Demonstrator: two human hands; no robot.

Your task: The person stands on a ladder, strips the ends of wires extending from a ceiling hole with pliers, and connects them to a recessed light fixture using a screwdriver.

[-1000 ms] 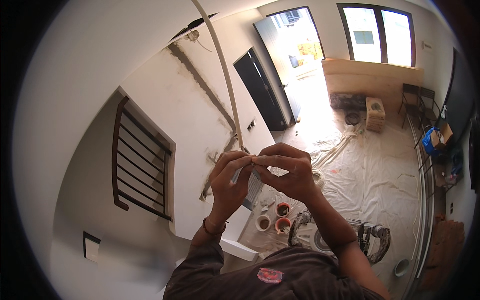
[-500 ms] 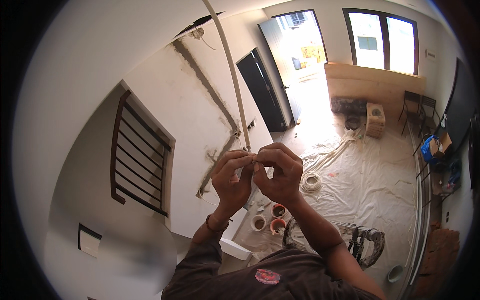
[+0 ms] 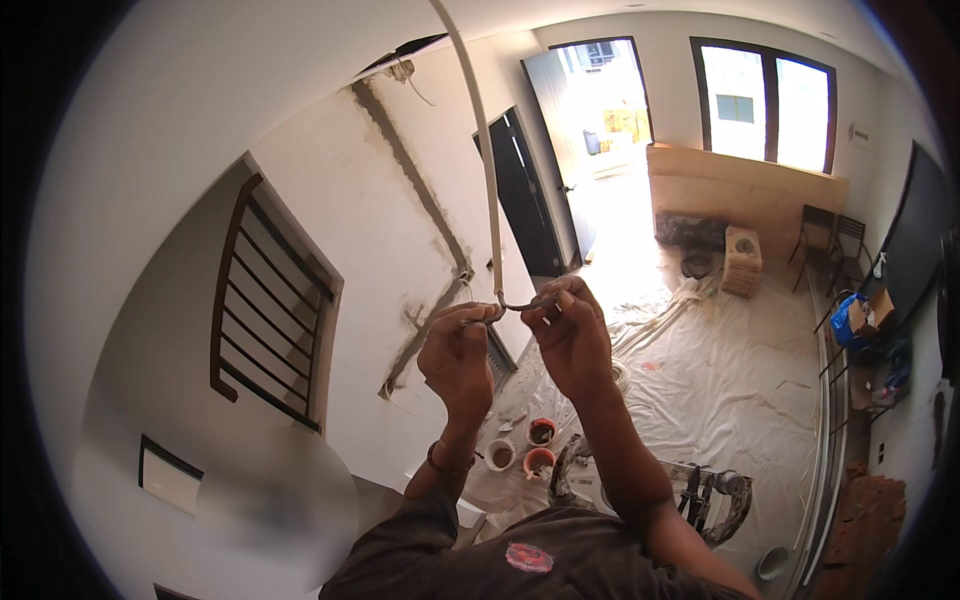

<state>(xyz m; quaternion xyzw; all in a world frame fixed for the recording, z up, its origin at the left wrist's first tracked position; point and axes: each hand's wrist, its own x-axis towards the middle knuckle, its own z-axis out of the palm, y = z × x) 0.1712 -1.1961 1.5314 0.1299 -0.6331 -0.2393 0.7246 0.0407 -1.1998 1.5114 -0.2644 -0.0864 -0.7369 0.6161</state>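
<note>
A long white cable (image 3: 487, 160) hangs from above, and its lower end splits into two short dark wires between my hands. My left hand (image 3: 458, 365) pinches one of them, the left wire (image 3: 493, 317), between thumb and fingertips. With the other, the right wire (image 3: 526, 304), my right hand (image 3: 576, 345) does the same, holding it out to the right. Both hands are raised at chest height, a little apart, with the split end of the cable between them. How the wire tips end inside the fingers is hidden.
A chased wall with a rough grey channel (image 3: 410, 180) stands ahead to the left, beside a railing (image 3: 268, 300). Below lie several buckets (image 3: 500, 455), plastic sheeting (image 3: 715, 390) and a dirty metal frame (image 3: 715, 490). Chairs (image 3: 832, 240) stand far right; an open door (image 3: 560, 150) lies beyond.
My hands, pressed together at the fingertips before, have drawn apart sideways. Two dark wires now show between them, spread out from the cable's end. The view has shifted slightly.
</note>
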